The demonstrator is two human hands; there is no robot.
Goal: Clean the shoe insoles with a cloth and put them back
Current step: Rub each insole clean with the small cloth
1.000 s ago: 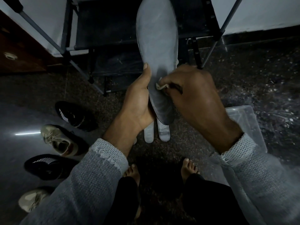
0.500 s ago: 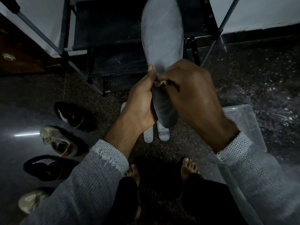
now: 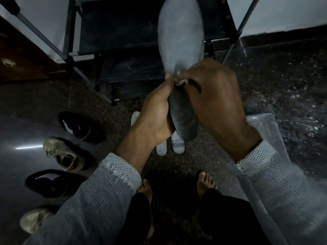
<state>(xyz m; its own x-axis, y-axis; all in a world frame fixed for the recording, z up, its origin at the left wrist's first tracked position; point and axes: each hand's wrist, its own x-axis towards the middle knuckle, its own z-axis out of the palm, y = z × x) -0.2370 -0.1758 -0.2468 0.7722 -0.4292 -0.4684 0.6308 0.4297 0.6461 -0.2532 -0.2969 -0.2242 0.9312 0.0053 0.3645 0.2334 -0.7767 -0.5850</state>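
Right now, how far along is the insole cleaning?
Done: insoles are out; several lie on the floor. In hand: left hand holds one grey insole while right hand rubs it with the cloth. Left: refitting them into the four shoes.

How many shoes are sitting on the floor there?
4, in a row on the left: a black shoe farthest, a beige one, another black one, and a beige one nearest, partly behind the sleeve. Others may be out of view.
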